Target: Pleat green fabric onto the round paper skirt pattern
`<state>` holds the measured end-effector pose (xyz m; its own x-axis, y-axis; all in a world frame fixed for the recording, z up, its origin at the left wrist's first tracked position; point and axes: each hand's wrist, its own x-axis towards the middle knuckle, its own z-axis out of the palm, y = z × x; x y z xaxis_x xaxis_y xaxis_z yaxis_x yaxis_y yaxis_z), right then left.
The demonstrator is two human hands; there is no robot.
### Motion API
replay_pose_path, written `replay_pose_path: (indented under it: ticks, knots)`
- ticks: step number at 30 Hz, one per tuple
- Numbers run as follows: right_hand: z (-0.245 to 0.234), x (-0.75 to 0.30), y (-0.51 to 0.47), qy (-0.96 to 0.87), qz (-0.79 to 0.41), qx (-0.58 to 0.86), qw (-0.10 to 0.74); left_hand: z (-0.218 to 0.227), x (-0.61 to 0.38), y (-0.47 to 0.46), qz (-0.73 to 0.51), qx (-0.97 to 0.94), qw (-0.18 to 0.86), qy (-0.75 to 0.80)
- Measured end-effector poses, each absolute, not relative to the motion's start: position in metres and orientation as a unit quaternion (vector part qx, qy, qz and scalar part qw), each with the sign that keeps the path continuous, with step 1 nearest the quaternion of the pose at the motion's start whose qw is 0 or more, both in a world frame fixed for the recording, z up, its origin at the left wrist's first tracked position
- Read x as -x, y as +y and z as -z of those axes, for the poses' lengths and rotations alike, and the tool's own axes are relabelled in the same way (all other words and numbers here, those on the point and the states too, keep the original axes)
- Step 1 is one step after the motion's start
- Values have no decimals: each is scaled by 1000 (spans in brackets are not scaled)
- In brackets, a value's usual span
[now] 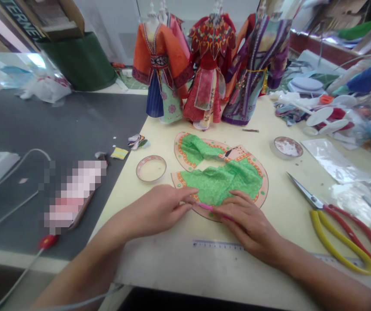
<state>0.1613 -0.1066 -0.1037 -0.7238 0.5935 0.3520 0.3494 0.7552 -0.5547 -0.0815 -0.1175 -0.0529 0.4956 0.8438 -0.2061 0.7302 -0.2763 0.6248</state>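
Item, centre of the frame: a paper garment cut-out (185, 149), arched, with an orange-and-green printed border; green fabric (218, 183) lies over it in two gathered bands, the printed rim showing around them; work in hand: a pink strip (206, 207) lies along the cut-out's lower edge, under the fingers of both hands.

Left hand (155, 211), lower centre-left: fingers extended and slightly parted, tips on the fabric's lower edge beside the strip; no closed grip shown. Right hand (247, 226), lower centre: fingers laid over the strip and paper edge; whether they pinch the strip, I cannot tell.

About them: a steel ruler (218, 245) lies below the hands; red-and-yellow-handled scissors (344, 233) lie open at right, blades (302, 190) pointing upper left; a round shallow dish (151, 168) sits left of the cut-out; a similar dish (287, 147) sits to its right; three costumed display figures (209, 71) stand along the top; a clear plastic sheet (331, 160) lies at right; small fabric scraps (136, 141) lie at the bench's left edge, beside a dark grey mat (107, 116).
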Motion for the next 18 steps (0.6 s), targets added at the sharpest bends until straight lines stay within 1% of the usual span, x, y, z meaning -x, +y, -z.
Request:
replay_pose_path:
  ticks: [10, 18]
  knots:
    - [106, -163, -106, -903, -227, 260, 257, 51, 78, -122, -64, -822, 292, 485]
    - [104, -161, -105, -898, -238, 257, 267, 52, 79, -122, -44, -823, 289, 487]
